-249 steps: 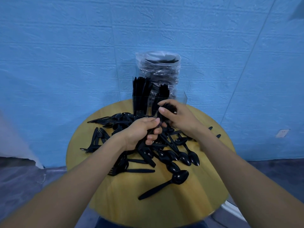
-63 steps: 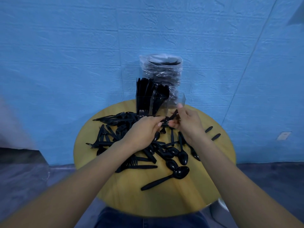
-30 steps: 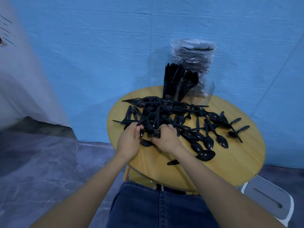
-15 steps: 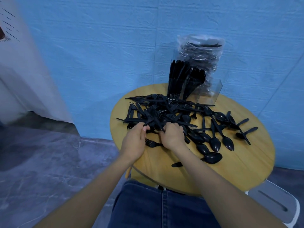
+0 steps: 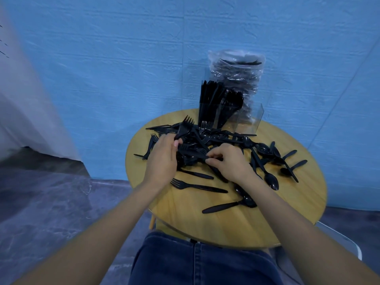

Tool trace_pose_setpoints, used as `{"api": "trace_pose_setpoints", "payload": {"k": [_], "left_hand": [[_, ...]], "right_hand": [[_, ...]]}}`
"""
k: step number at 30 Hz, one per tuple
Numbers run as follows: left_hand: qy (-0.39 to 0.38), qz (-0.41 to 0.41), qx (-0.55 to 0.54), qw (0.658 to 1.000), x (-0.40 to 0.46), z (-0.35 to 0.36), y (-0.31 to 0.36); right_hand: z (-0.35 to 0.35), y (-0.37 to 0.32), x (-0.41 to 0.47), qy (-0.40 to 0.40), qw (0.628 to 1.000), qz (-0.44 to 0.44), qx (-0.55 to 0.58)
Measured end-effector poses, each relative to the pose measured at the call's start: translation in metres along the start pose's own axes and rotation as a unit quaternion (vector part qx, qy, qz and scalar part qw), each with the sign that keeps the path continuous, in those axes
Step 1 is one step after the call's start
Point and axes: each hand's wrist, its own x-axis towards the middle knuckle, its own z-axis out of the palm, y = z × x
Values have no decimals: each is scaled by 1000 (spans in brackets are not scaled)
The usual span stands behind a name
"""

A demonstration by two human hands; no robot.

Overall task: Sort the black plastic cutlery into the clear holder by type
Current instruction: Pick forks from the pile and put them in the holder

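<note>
Left hand (image 5: 163, 159) has now lifted forks (image 5: 185, 127)

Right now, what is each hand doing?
Left hand: grips a bunch of forks.
Right hand: pinches a piece in the cutlery pile.

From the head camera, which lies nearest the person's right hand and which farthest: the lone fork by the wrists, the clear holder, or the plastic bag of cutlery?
From the right hand:
1. Lone fork, just below and left, near the table's front.
2. Clear holder, at the table's far edge.
3. Plastic bag, behind the holder by the wall.
</note>
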Motion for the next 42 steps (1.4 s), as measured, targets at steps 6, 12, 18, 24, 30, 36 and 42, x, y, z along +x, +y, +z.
{"api": "trace_pose_setpoints", "payload": {"k": [6,12,18,24,30,36,42], "left_hand": [[-108,120,131,978,4,8,0],[-129,103,129,978,-13,-1,-5],[-150,65,63,985,-30,2,4],[-131,-44,65,988,-34,-12,-26],[-132,-101,42,985,-37,-17,-31],[-152,-110,38,982,-34,-18,-25],[-134,-108,-21,985,-28,-7,-10]], "right_hand": [[-18,-10,3,-21,993,-1,118],[0,-11,8,51,922,141,356],[29,-41,11,72,883,159,436],[40,-28,-5,-26,970,92,222],[58,-29,-11,-118,992,32,-30],[43,-24,-7,-74,994,74,24],[33,-30,4,62,981,91,161]]}}
